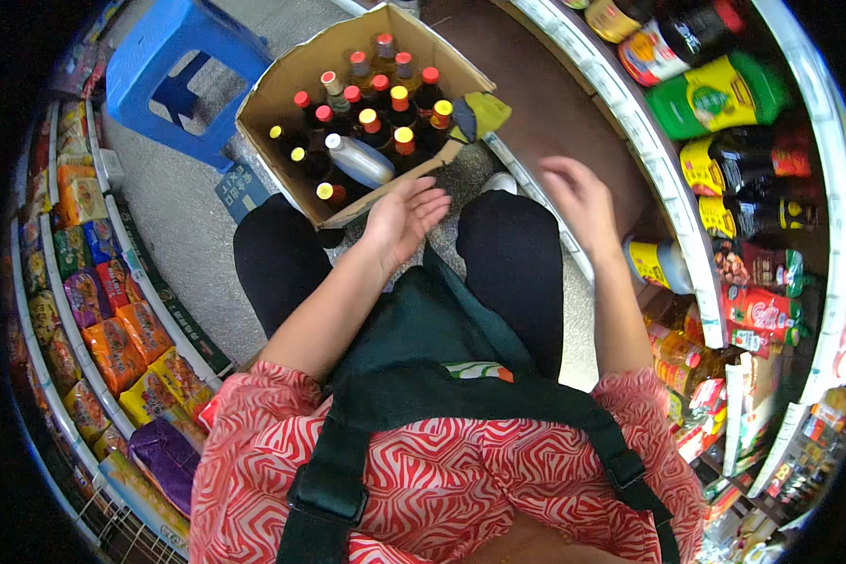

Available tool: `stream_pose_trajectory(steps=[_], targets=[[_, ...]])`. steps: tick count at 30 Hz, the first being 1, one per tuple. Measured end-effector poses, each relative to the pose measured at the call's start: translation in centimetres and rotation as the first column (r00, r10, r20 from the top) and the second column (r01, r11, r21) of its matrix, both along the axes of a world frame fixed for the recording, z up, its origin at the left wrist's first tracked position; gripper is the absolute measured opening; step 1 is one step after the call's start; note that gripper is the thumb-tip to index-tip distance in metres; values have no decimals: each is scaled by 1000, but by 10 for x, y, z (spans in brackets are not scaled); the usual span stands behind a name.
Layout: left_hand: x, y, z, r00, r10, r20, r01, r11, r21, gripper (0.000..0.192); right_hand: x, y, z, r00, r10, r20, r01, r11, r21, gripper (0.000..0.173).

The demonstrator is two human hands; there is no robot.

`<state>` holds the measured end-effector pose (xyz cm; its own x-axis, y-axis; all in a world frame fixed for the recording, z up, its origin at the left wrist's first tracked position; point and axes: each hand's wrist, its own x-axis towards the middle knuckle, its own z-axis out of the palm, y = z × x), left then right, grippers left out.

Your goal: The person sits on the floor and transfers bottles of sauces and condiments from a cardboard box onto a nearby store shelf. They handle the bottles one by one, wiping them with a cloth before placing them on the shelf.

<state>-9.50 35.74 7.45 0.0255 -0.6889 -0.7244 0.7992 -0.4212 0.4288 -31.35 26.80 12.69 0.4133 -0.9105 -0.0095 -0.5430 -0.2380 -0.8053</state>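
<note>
In front of my knees is a cardboard box (268,102) with its top unfolded. Several dark sauce bottles (370,127) with red or yellow caps stand inside. A white-capped bottle (363,161) leans among them, its contents pale or clear. My left hand (407,215) is palm up at the box's near edge, fingers apart, holding nothing. Over the front edge of the brown bottom shelf (543,106) hangs my right hand (579,203), slightly blurred, bent and without anything in it. A yellow-green and dark cloth item (483,116) drapes over the box's right corner.
A blue plastic stool (183,84) stands beyond the box on the left. Shelves on the right carry sauce bottles (737,162) and a green jug (719,95). One bottle (656,264) is below the shelf's price strip. Packaged noodles (113,345) fill the left shelves.
</note>
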Motion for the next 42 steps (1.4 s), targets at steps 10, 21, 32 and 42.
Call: stream_pose_trajectory(steps=[10, 21, 32, 42], targets=[[38, 14, -52, 991, 99, -86, -91, 991, 95, 52, 256, -36, -141, 553, 606, -572, -463, 794, 394, 32], [52, 8, -36, 933, 294, -208, -306, 952, -26, 38, 289, -34, -231, 762, 520, -385, -205, 758, 619, 43], [49, 4, -30, 855, 519, 12, -519, 855, -4, 64, 236, -29, -29, 949, 313, -29, -281, 886, 369, 35], [-14, 8, 61, 997, -61, 55, 82, 686, -723, 80, 32, 23, 206, 957, 183, -226, -249, 918, -309, 42]])
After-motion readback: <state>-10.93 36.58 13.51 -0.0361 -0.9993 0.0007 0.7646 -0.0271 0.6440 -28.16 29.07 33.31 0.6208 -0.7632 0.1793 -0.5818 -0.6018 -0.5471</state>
